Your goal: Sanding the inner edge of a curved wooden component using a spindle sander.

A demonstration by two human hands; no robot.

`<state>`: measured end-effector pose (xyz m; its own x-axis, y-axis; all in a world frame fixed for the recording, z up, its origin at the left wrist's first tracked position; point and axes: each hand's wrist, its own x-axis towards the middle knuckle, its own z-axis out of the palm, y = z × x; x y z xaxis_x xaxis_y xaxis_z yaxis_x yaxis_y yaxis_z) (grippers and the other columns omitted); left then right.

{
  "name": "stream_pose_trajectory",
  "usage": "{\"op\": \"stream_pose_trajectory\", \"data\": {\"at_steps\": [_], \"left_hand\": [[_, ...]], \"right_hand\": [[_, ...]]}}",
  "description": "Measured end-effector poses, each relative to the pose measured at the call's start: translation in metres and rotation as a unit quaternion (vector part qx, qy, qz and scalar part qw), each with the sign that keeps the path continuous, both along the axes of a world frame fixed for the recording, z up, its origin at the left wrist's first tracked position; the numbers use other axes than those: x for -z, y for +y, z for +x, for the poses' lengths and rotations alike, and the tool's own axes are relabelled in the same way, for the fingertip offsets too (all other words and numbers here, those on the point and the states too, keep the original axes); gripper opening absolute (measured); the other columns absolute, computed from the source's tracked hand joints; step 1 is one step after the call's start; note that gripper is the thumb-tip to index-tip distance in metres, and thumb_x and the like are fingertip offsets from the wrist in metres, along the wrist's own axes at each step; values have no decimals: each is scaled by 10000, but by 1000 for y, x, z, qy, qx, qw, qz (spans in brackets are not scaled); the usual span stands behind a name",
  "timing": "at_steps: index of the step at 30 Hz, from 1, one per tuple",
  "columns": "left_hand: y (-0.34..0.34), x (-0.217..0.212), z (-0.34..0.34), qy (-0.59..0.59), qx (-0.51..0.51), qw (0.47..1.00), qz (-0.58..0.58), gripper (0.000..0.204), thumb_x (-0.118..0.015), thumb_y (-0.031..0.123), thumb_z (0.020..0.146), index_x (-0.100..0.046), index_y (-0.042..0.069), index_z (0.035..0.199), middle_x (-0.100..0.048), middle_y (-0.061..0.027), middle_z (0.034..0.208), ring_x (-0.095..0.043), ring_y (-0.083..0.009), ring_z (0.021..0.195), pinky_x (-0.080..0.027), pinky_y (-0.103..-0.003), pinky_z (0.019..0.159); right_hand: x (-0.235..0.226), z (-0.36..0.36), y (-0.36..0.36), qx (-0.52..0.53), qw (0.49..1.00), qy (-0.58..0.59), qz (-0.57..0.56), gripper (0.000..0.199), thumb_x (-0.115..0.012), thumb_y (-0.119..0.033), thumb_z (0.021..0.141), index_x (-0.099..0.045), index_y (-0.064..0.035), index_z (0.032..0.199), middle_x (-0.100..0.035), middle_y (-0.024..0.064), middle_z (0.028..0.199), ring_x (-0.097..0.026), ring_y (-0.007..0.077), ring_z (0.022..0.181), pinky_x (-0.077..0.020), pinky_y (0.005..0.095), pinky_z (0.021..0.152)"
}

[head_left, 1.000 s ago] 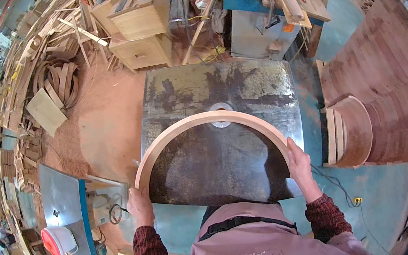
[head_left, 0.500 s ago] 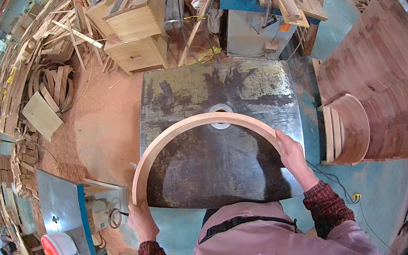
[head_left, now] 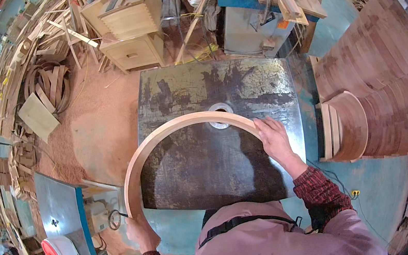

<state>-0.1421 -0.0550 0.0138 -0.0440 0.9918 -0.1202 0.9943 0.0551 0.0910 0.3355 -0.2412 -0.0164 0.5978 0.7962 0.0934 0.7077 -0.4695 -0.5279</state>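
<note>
A curved wooden strip (head_left: pixel 185 122), bent into a half-ring, lies across a scuffed metal machine table (head_left: pixel 259 78). Its arc passes beside a pale round collar (head_left: pixel 222 125) set in the tabletop, with a dark hole at the collar's centre. My left hand (head_left: pixel 142 233) is closed on the strip's near left end, just off the table's left front corner. On the other side, my right hand (head_left: pixel 275 141) grips the strip's right end over the tabletop, fingers pointing up along it. That end is partly covered by the hand.
Stacked curved wooden panels (head_left: pixel 366 94) stand at the right. At lower left is another machine table (head_left: pixel 62 210) bearing a white bucket (head_left: pixel 67 250) with a red lid. Drawer cabinets (head_left: pixel 133 51) and a tool-strewn workbench (head_left: pixel 258 28) stand beyond. Sawdust covers the floor at left.
The half-ring has turned counterclockwise, its left end coming down toward me. My right hand has moved left and slightly up with its end; my left hand has dropped lower.
</note>
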Motion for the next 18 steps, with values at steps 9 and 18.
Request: {"op": "stream_pose_trajectory", "data": {"at_steps": [9,18], "left_hand": [[7,13,-32,30,-28,999,8,348,-618,331,1029,-537,-6,995,-691,-299,860,-687,-509,876,-526,-583,711],[36,12,-54,23,-57,996,69,292,-673,292,971,-575,19,1002,-707,-256,877,-708,-480,887,-545,-571,716]], "right_hand": [[5,-5,55,-43,998,-52,-1,435,-603,-147,995,-624,-172,1429,-633,152,1394,-477,392,1438,-340,599,1200],[7,-17,140,-93,992,-79,13,468,-617,-144,964,-621,-177,1431,-644,142,1371,-480,369,1436,-341,572,1210]]}}
